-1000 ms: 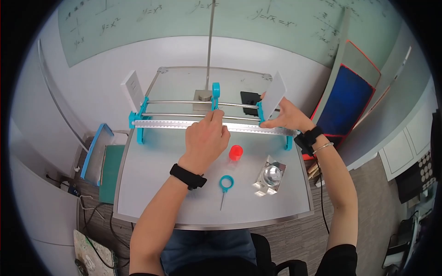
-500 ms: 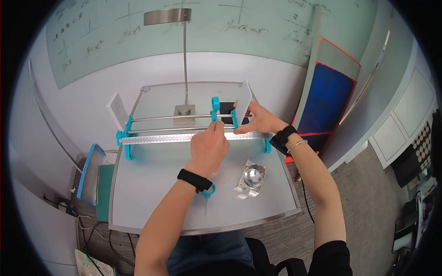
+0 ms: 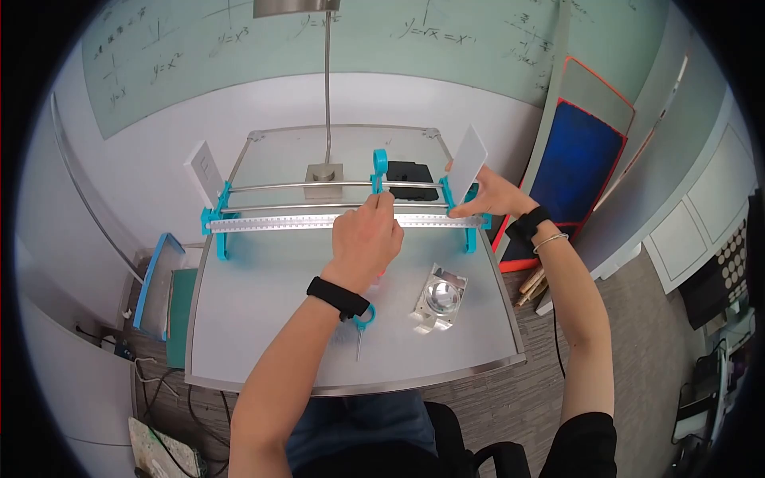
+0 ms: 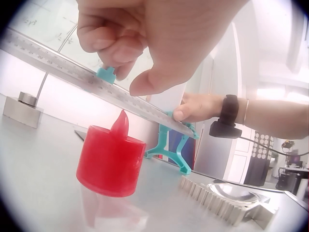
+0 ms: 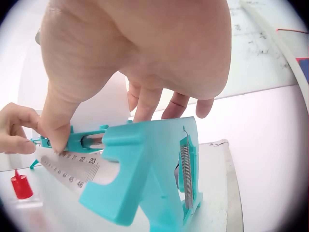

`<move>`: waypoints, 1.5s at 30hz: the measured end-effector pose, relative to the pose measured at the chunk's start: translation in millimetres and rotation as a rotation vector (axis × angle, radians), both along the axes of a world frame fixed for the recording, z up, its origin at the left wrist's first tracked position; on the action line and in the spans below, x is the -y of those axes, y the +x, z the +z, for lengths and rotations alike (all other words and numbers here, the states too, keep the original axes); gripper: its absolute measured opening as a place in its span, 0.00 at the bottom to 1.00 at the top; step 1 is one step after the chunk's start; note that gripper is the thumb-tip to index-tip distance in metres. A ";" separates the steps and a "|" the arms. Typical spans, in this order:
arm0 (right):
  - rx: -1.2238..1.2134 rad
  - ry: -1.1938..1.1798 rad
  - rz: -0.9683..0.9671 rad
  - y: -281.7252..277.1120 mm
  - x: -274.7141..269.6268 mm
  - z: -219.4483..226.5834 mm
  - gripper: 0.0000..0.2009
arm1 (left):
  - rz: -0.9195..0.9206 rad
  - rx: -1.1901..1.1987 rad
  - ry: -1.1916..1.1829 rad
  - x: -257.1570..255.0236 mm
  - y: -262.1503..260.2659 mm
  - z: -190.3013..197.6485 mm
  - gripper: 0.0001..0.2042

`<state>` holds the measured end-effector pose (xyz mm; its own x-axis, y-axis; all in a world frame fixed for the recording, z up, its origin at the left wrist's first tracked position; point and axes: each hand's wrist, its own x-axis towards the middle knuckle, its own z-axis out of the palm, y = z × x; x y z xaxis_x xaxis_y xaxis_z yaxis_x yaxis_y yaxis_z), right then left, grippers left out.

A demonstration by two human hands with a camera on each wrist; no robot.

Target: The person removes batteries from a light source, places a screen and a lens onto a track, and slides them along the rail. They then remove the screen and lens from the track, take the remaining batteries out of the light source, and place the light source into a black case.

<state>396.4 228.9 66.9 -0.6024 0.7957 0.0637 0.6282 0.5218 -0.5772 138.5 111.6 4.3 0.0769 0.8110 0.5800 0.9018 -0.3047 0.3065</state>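
Note:
A bench of two metal rails (image 3: 279, 186) and a white ruler (image 3: 271, 224) stands on blue supports. My left hand (image 3: 365, 239) pinches a small blue slider piece (image 4: 106, 75) at the ruler's edge, below an upright blue ring holder (image 3: 380, 162). Toward the right end, my right hand (image 3: 496, 195) grips the blue slider (image 3: 446, 191) carrying an upright white board (image 3: 468, 163), thumb in front and other fingers behind. Under the left hand stands a red flame-topped candle (image 4: 111, 162), mostly hidden in the head view.
Nearer on the table lie a blue ring with a thin stem (image 3: 364, 319) and a round lens (image 3: 441, 296) in a ridged, shiny holder. Another white panel (image 3: 204, 174) stands at the bench's left end. Behind the rails are a lamp base (image 3: 323, 182) and a flat black object (image 3: 411, 180).
The right hand slid the white board left close to the ring holder, then back rightward. The left hand and ring holder have shifted right along the rails. The head view has moved too.

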 end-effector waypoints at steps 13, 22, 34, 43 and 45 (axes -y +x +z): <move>-0.066 -0.021 0.046 1.4 0.6 1.1 0.42 | -0.103 0.054 0.040 -15.0 42.7 -2.0 0.13; -0.004 0.094 0.034 11.6 -0.1 3.7 0.41 | -0.097 0.041 0.096 -14.2 42.6 -4.4 0.12; -0.126 0.013 0.047 36.5 -3.0 0.3 0.38 | -0.073 0.017 0.110 -14.5 44.6 -5.9 0.10; -0.173 -0.219 0.017 38.6 -9.2 0.6 0.40 | -0.071 -0.005 0.108 -16.4 46.7 -7.9 0.10; -0.174 -0.230 0.011 40.1 -8.3 3.2 0.42 | -0.072 -0.004 0.094 -16.2 49.6 -6.0 0.10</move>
<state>436.5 237.2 70.1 -0.6069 0.7946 -0.0151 0.5045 0.3705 -0.7798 188.2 127.7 -1.7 0.1356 0.7452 0.6529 0.8779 -0.3959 0.2695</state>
